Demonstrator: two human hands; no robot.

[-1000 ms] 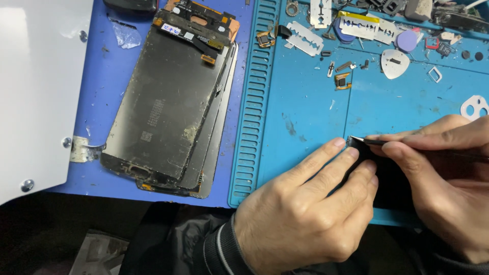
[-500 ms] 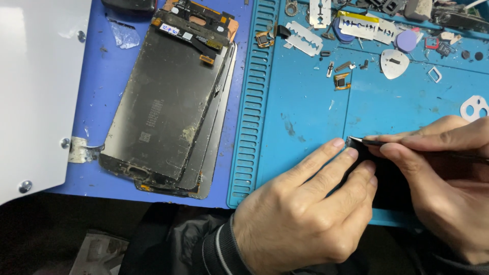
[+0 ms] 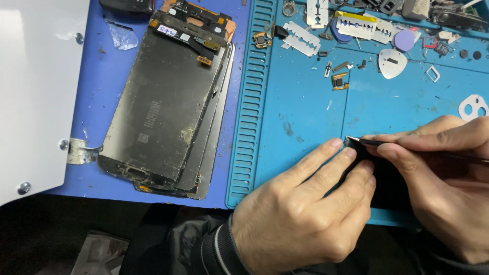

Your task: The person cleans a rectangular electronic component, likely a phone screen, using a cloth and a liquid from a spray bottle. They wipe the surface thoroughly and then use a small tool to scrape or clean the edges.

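— What does the surface look like?

— A blue surface (image 3: 97,66) with a lighter blue ridged work mat (image 3: 305,102) laid over its right part. A white panel (image 3: 35,81) with screws covers the far left. Below the near edge all is dark, with a dark sleeve (image 3: 193,244) at the left wrist.

— Any trays or boxes holding things?

— None that I can make out. Things lie loose. A stack of dark phone screens (image 3: 168,102) sits on the blue surface, just beside the mat's ridged edge, tilted a little. Along the mat's far edge lie razor blades (image 3: 301,38), a white pick (image 3: 392,63), a purple pick (image 3: 405,39) and small parts (image 3: 338,80).

— And the hands?

— The left hand (image 3: 305,209) lies fingers flat, pressing down on a dark phone part (image 3: 384,178) at the mat's near edge. The right hand (image 3: 443,173) pinches a thin dark tool (image 3: 402,144), its tip touching the upper left corner of that part.
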